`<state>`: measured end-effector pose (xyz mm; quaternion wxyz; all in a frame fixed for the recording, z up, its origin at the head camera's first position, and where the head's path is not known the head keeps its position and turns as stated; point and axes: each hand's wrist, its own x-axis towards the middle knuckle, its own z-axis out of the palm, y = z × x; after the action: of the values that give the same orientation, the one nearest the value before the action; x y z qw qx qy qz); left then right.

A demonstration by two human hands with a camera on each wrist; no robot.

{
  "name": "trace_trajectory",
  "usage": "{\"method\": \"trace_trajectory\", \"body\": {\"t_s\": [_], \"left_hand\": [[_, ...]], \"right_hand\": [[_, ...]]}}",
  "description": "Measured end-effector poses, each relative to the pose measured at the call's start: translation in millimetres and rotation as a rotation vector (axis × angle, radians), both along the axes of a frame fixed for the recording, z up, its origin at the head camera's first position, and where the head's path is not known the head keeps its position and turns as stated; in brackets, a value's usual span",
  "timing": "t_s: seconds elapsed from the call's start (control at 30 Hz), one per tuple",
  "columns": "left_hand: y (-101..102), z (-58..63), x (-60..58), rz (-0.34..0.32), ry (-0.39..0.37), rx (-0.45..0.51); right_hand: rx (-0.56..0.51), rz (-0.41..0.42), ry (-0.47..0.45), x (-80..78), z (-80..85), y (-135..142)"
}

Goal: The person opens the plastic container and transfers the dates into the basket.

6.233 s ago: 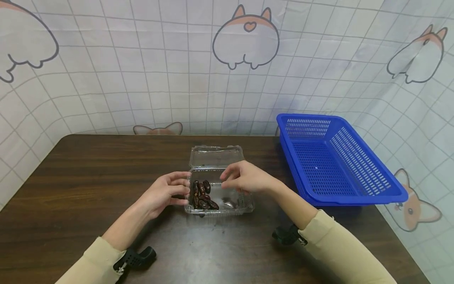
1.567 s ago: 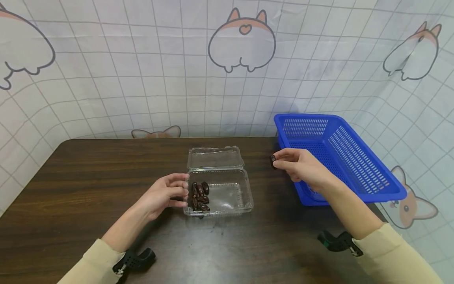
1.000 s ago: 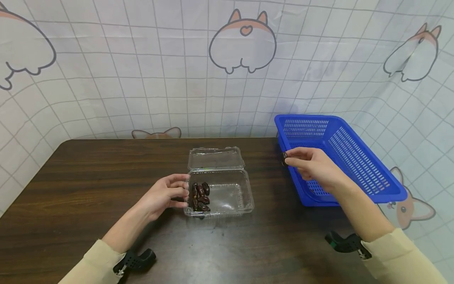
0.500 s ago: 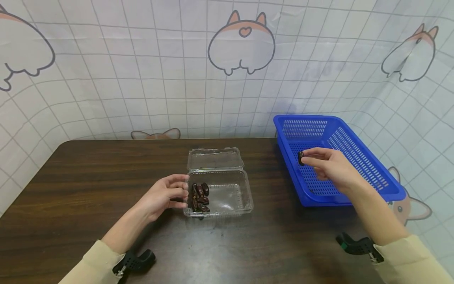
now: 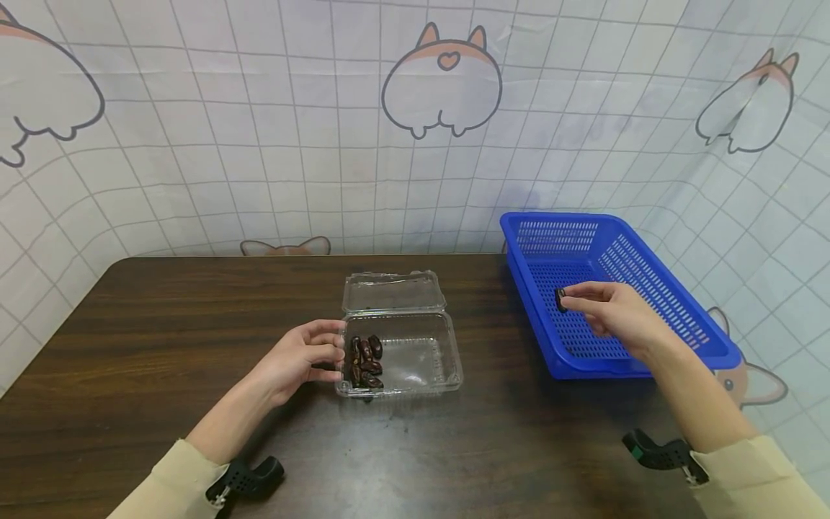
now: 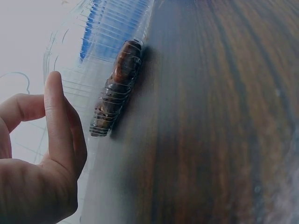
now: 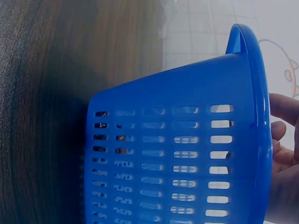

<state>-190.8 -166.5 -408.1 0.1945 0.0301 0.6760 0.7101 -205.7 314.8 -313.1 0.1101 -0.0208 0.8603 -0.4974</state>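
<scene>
In the head view, my right hand (image 5: 612, 313) pinches a dark brown date (image 5: 560, 299) between thumb and fingertips, over the blue plastic basket (image 5: 551, 346). The right wrist view shows part of that hand behind the basket's rim (image 7: 261, 116); the date is hidden there. My left hand (image 5: 301, 360) rests with loosely extended fingers against the left side of a clear plastic clamshell box (image 5: 415, 364). Its lid (image 5: 395, 292) is folded back. Several dates (image 5: 366, 360) lie along the box's left part, seen through its wall in the left wrist view (image 6: 114, 93).
The basket stands at the right of the dark wooden table (image 5: 194, 303). Brownish shapes (image 7: 121, 144) show through its slots, too small to identify. A white gridded curtain (image 5: 292, 173) with cartoon dogs hangs behind the table and along the right side.
Earlier my right hand was over the box; it then carried the date rightward across the basket's left rim and inside its outline. My left hand has stayed beside the box.
</scene>
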Motion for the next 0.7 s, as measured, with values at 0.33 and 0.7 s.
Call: {"method": "trace_trajectory", "body": {"t_s": [0.33, 0.7], "left_hand": [[0.1, 0.4, 0.6, 0.006, 0.001, -0.006], [0.7, 0.6, 1.2, 0.008, -0.001, -0.007]], "right_hand": [[0.044, 0.013, -0.017, 4.0, -1.6, 6.3], [0.084, 0.014, -0.017, 9.3, -5.4, 15.7]]}}
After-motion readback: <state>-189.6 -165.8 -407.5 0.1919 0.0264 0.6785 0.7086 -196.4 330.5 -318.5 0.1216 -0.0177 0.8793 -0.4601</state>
